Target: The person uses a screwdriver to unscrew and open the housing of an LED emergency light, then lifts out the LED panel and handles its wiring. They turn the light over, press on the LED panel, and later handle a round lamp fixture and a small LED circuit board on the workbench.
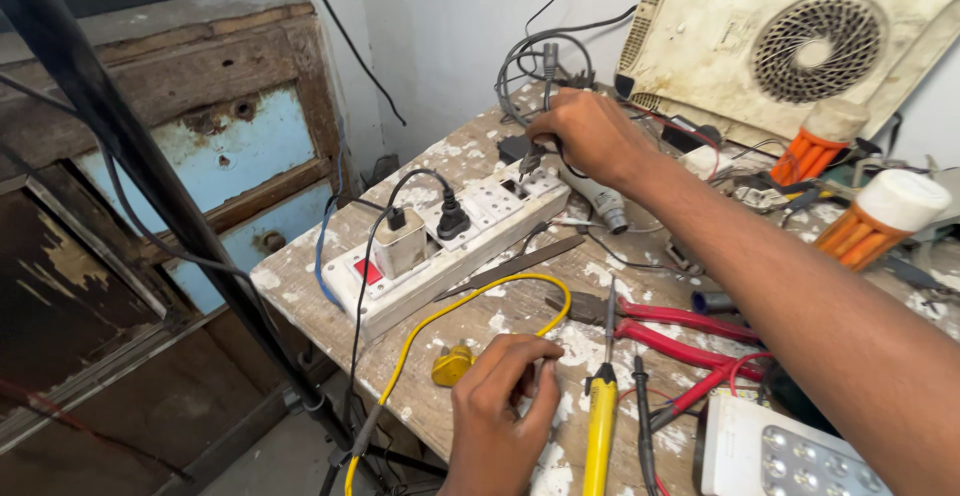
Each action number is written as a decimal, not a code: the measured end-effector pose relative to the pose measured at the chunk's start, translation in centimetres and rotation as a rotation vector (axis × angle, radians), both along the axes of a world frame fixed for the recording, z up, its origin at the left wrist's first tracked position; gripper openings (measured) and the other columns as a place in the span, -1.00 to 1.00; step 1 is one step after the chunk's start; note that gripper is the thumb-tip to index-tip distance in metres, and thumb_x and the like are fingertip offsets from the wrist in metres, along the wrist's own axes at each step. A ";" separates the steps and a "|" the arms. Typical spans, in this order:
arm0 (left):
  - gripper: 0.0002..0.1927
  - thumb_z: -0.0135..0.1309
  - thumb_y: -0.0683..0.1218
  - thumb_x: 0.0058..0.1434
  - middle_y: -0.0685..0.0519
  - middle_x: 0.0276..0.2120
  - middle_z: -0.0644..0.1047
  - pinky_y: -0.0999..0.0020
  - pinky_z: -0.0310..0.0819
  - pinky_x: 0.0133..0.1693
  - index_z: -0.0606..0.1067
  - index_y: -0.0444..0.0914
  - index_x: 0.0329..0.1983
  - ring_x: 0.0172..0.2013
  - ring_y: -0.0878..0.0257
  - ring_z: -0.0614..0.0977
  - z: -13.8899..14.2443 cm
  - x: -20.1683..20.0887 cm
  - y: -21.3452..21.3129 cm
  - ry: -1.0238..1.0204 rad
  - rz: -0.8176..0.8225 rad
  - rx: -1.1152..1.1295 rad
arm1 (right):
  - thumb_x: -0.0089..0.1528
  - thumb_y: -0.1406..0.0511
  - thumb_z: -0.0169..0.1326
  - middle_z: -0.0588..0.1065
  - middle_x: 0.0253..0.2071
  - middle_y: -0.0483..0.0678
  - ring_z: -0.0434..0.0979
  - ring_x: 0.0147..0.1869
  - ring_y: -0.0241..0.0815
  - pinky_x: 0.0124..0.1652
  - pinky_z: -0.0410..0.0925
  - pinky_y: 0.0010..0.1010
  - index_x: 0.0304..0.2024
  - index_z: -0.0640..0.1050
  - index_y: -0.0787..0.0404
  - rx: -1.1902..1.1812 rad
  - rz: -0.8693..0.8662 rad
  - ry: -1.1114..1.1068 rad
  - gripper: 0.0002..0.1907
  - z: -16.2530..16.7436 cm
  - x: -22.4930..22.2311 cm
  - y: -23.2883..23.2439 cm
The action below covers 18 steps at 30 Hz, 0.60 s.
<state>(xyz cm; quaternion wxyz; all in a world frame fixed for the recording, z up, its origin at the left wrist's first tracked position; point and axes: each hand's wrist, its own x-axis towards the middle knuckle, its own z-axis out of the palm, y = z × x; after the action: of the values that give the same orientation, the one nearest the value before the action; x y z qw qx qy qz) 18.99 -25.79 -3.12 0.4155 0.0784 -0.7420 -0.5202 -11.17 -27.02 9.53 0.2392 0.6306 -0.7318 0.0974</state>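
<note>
Head cam: right hand (590, 134) pinching small black plug (528, 159) over far socket of white power strip (450, 241). Plug looks light, rigid, prongs bendable, so hold body, not cord. Left hand (500, 396) fingers curled together on bench (520, 306), by yellow wire (470, 301).

A yellow screwdriver (600, 426) and red-handled pliers (680, 331) lie on the paint-spattered workbench (300, 276). Behind them leans a dirty cream fan cover (800, 46). Two orange bottles (850, 196) stand nearby.
</note>
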 end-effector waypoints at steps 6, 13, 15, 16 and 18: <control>-0.86 0.18 -0.28 0.18 0.04 -0.27 0.61 0.45 0.45 -0.42 0.60 -0.31 -0.19 -0.47 0.34 0.57 0.1 -0.1 -0.3 -0.032 -0.027 0.024 | 0.12 0.51 0.16 0.55 -0.33 0.08 0.58 -0.18 0.11 -0.16 0.44 -0.12 -0.18 0.71 0.13 -0.002 0.149 -0.022 -0.72 -0.7 2.1 -0.9; -0.84 0.16 -0.29 0.19 0.02 -0.23 0.61 0.46 0.49 -0.39 0.60 -0.33 -0.16 -0.43 0.35 0.60 0.5 0.1 -0.5 -0.030 -0.067 0.032 | 0.03 0.58 0.09 0.55 -0.29 0.07 0.59 -0.13 0.08 -0.13 0.45 -0.14 -0.16 0.72 0.11 0.035 0.147 0.039 -0.58 -0.7 3.4 -1.7; -0.85 0.16 -0.28 0.19 0.02 -0.25 0.61 0.46 0.49 -0.40 0.60 -0.33 -0.16 -0.43 0.35 0.60 0.5 0.1 -0.5 -0.052 -0.071 0.038 | 0.07 0.56 0.09 0.55 -0.28 0.06 0.59 -0.12 0.08 -0.12 0.45 -0.14 -0.17 0.71 0.11 0.035 0.148 0.025 -0.62 -0.7 3.3 -1.7; -0.85 0.16 -0.28 0.20 0.02 -0.25 0.61 0.45 0.48 -0.40 0.61 -0.33 -0.16 -0.44 0.35 0.60 0.5 0.1 -0.5 -0.063 -0.074 0.042 | 0.09 0.55 0.10 0.56 -0.28 0.05 0.59 -0.11 0.08 -0.12 0.45 -0.14 -0.17 0.71 0.11 0.035 0.148 0.018 -0.64 -0.7 3.3 -1.7; -0.85 0.16 -0.28 0.19 0.02 -0.24 0.61 0.45 0.49 -0.40 0.60 -0.33 -0.16 -0.44 0.35 0.60 0.6 0.1 -0.5 -0.056 -0.073 0.041 | 0.09 0.53 0.11 0.55 -0.29 0.07 0.59 -0.12 0.09 -0.12 0.44 -0.13 -0.18 0.71 0.13 0.051 0.151 0.037 -0.67 -0.9 3.3 -1.6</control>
<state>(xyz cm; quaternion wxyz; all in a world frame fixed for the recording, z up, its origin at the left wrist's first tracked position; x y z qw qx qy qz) 19.08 -26.29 -2.54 0.3734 0.0743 -0.7450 -0.5477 -7.91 -28.62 8.65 0.2284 0.6916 -0.6800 0.0846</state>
